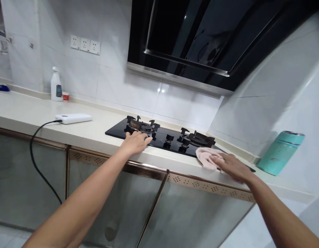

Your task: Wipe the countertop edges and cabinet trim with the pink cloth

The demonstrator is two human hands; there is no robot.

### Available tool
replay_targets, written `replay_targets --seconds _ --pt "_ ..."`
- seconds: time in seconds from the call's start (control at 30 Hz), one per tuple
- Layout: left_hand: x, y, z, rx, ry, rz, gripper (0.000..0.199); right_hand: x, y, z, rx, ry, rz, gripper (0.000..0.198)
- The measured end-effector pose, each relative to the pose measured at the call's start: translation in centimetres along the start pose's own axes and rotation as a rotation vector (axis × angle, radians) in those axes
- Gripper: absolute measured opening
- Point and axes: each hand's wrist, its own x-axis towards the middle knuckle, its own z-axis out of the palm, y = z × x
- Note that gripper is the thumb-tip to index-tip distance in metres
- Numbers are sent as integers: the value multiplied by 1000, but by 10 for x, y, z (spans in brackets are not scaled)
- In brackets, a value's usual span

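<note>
We count two black iron burners (142,126) on one black glass hob (115,131). Left hand (135,142) rests there, fingers spread; right hand (231,166) presses one pink cloth (204,156), fingers flat.

Both forearms are bare from the bottom edge of the view up to the wrists, with no sleeve in sight. The left hand (135,142) and right hand (233,168) carry no visible glove, ring, watch or bracelet.
</note>
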Motion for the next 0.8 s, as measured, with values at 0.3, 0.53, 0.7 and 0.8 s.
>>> replay_targets --seconds 0.3,0.53,0.7,0.8 --pt "-2 -3 -1 -5 35 -53 61 -2 -231 18 25 -138 -391 53" --pt "4 -11 0 40 61 -169 71 13 -276 35 179 -145 -592 42" --pt "3 -8 0 86 27 -155 67 7 -202 34 247 -170 -472 47" --pt "3 -5 0 103 9 -144 66 4 -117 33 203 -90 -264 52"
